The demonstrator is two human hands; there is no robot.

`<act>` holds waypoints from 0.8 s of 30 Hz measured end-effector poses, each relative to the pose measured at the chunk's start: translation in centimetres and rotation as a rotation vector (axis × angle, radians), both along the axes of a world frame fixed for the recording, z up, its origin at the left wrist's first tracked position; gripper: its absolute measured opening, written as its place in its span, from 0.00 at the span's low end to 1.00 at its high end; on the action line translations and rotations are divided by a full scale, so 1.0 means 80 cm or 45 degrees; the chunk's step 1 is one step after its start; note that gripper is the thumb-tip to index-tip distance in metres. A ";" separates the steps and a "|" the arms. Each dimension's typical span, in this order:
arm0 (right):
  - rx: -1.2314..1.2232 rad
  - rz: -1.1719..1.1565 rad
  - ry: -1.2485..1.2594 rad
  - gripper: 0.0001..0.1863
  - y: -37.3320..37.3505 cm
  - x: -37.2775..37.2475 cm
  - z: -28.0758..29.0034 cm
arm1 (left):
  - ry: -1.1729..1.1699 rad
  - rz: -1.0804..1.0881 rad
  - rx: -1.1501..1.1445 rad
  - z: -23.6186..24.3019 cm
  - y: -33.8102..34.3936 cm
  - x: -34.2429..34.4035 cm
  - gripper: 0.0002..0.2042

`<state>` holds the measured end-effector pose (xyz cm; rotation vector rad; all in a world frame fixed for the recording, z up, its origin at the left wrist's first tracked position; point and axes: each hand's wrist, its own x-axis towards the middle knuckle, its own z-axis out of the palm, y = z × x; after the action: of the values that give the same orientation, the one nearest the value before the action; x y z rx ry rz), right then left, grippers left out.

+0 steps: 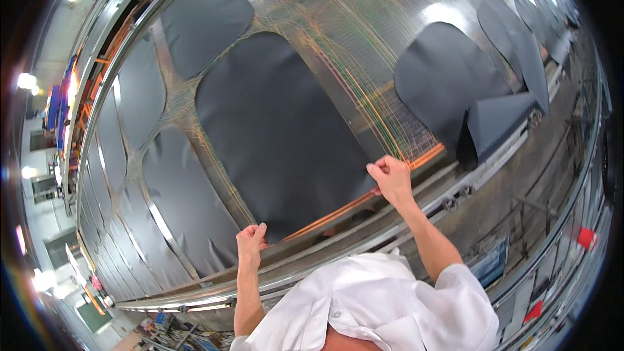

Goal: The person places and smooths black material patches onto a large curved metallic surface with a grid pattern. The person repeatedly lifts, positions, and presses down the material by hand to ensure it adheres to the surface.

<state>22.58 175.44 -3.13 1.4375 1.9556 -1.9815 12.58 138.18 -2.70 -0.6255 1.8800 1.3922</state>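
A large dark grey-black flexible sheet with rounded far corners lies on a long table streaked with thin green, yellow and orange lines. My left hand pinches its near left corner between thumb and fingers. At the near right corner, my right hand grips the same sheet, fingers curled over the edge. An orange strip runs along the table's front edge between my hands.
Similar dark pieces lie to the left, behind and at right, some folded or curled up at far right. A metal rail runs along the near edge. Small red objects are at lower right.
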 end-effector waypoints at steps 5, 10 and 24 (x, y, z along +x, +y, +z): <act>-0.042 0.019 0.057 0.12 -0.001 -0.001 -0.004 | 0.005 0.026 0.016 0.009 0.005 -0.003 0.10; -0.044 0.039 0.050 0.10 -0.002 0.002 -0.012 | -0.021 0.056 0.055 0.007 -0.006 -0.003 0.11; -0.039 0.022 0.050 0.08 -0.002 0.007 -0.009 | -0.069 -0.037 0.069 0.007 -0.014 -0.003 0.11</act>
<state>23.12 175.28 -3.83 1.3803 1.9372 -2.0387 12.34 137.04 -2.17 -0.6014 1.7964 1.3895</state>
